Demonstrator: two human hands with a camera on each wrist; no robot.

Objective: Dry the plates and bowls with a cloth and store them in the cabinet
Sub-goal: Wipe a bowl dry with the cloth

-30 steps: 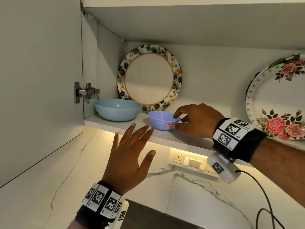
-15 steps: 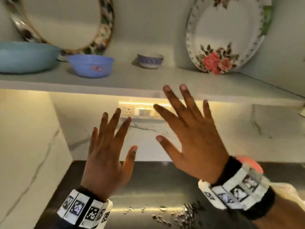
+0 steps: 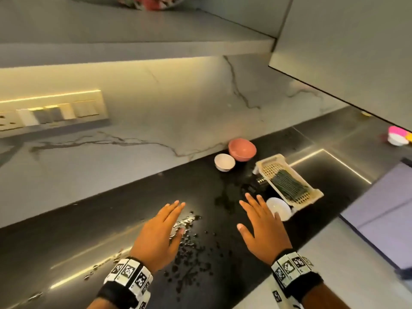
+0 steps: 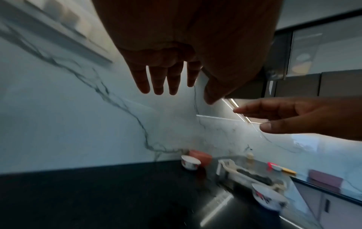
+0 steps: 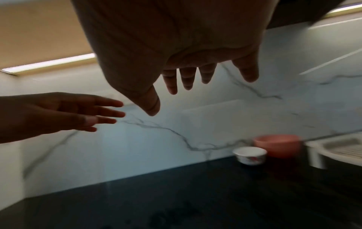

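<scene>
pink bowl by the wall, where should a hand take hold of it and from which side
Pinch the pink bowl at its front rim, the side away from the backsplash, thumb inside. It sits upright and open, the wall blocks its back and the small white bowl crowds its left. Right hand is nearer.

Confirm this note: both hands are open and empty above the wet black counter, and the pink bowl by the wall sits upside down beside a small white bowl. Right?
One error: the pink bowl is upright, its hollow showing in the head view. Left hand and right hand are open, empty, above the wet black counter; the small white bowl is beside it.
</scene>
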